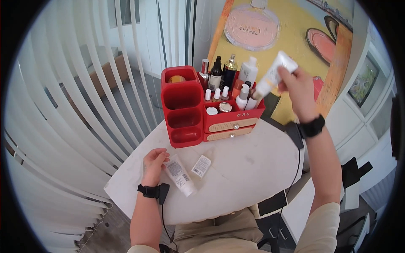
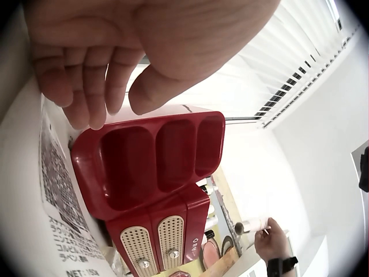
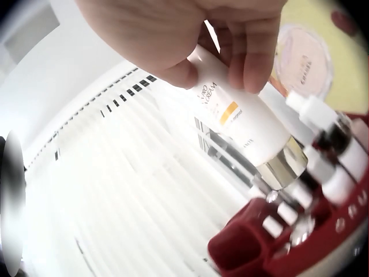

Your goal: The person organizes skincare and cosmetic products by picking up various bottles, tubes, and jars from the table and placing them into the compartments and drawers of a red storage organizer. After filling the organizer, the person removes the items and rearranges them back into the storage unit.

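My right hand [image 1: 300, 89] pinches a white cream tube [image 1: 273, 76] between thumb and fingers, above the right side of a red cosmetics organizer [image 1: 233, 117]. The tube tilts with its shiny gold cap [image 3: 282, 164] pointing down toward the bottles. On the tabletop, my left hand [image 1: 153, 163] is beside a second white tube [image 1: 180, 176] printed with small text and a barcode, its fingertips right at one end. The left fingers [image 2: 95, 86] are relaxed, with nothing between them and the thumb. A small white labelled container [image 1: 201, 166] lies right of that tube.
Nail polish bottles [image 1: 217, 94], a dark spray bottle [image 1: 215, 74] and a white bottle [image 1: 249, 69] stand in the organizer. Its left column has open compartments [image 1: 182, 101]. Behind leans a yellow painting [image 1: 291, 33]; vertical blinds [image 1: 76, 84] hang left. A cable [image 1: 295, 173] runs from the right wrist.
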`<move>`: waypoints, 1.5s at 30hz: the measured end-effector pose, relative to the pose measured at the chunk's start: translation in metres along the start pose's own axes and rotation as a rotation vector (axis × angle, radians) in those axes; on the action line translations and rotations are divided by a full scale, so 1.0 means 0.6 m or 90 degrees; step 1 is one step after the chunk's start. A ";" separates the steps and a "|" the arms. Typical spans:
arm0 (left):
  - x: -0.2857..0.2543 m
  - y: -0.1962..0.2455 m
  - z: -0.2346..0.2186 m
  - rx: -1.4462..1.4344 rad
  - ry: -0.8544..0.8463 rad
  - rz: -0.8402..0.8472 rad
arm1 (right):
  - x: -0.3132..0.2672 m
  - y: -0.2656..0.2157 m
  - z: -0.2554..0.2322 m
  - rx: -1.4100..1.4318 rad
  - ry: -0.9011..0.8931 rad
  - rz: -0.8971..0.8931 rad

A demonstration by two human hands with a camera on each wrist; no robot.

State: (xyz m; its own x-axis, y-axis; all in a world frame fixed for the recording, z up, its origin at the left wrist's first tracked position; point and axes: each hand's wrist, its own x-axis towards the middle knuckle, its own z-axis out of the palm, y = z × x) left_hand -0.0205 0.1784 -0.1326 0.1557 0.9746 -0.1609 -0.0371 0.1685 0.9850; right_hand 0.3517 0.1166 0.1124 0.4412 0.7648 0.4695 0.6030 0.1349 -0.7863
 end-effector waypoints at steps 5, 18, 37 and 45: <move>0.002 0.002 -0.001 -0.008 0.002 -0.017 | 0.122 0.003 0.047 -0.083 0.148 -0.141; 0.000 0.008 0.003 -0.010 -0.014 -0.026 | 0.197 0.068 0.147 -0.367 -0.031 -0.043; 0.007 -0.003 -0.004 -0.026 -0.002 0.000 | -0.008 0.020 0.184 -0.156 -0.009 -0.262; 0.019 -0.014 -0.016 -0.036 0.073 0.024 | -0.293 0.051 0.330 -0.267 -0.461 -0.285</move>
State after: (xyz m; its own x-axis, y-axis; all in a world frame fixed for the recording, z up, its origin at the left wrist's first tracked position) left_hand -0.0280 0.1892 -0.1434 0.0387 0.9903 -0.1331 -0.0974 0.1363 0.9859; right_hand 0.1610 0.1109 -0.0737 -0.3230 0.9209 0.2182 0.8681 0.3801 -0.3193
